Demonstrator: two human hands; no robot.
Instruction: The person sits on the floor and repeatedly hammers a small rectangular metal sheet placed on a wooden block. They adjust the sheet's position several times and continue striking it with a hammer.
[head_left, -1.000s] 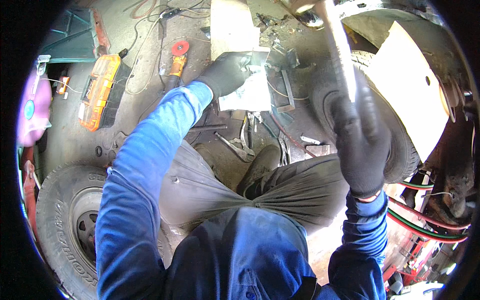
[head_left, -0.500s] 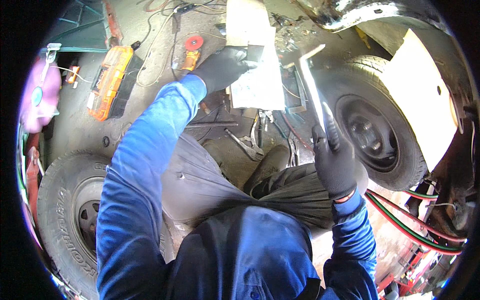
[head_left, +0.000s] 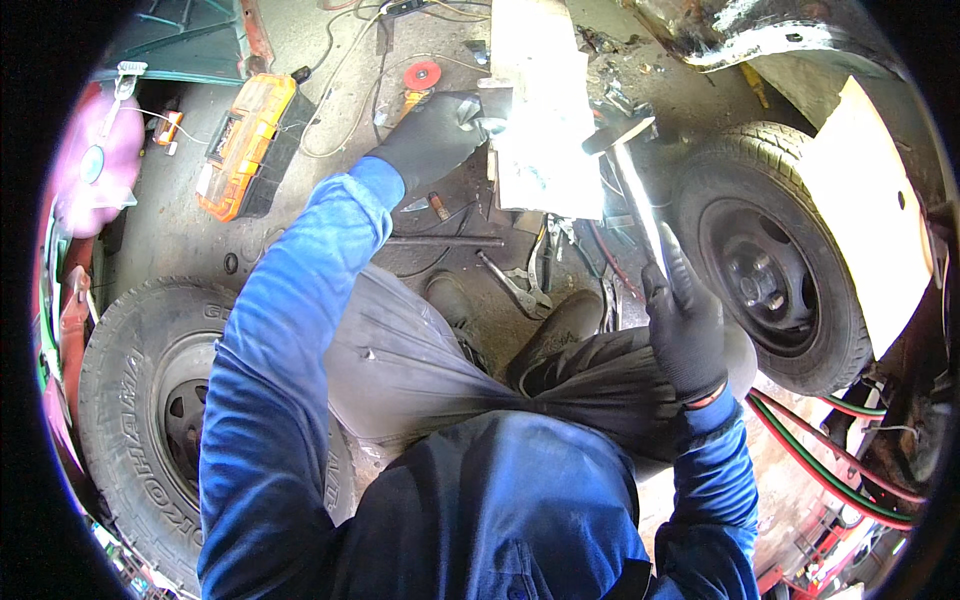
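My right hand point(head_left: 688, 330), in a black glove, is wrapped round the shiny shaft of a hammer point(head_left: 638, 195). The hammer is raised over the floor, its head pointing away from me, to the right of a brightly lit pale metal sheet point(head_left: 550, 165). At the left edge of that sheet is my left hand point(head_left: 435, 140), gloved too, its fingers curled together. A small shiny bit shows at those fingertips, but glare hides what it is.
Pliers point(head_left: 520, 290), a metal bar point(head_left: 445, 241) and an angle grinder with a red disc point(head_left: 422, 76) lie on the floor. An orange-and-black toolbox point(head_left: 250, 145) stands left. Tyres flank me, one left point(head_left: 125, 400), one right point(head_left: 770, 260); a spinning pink fan point(head_left: 95, 165) is far left.
The hammer has tilted and its head has come lower, closer to the sheet. My left hand has shifted to the sheet's left edge. The whole view has slid slightly right.
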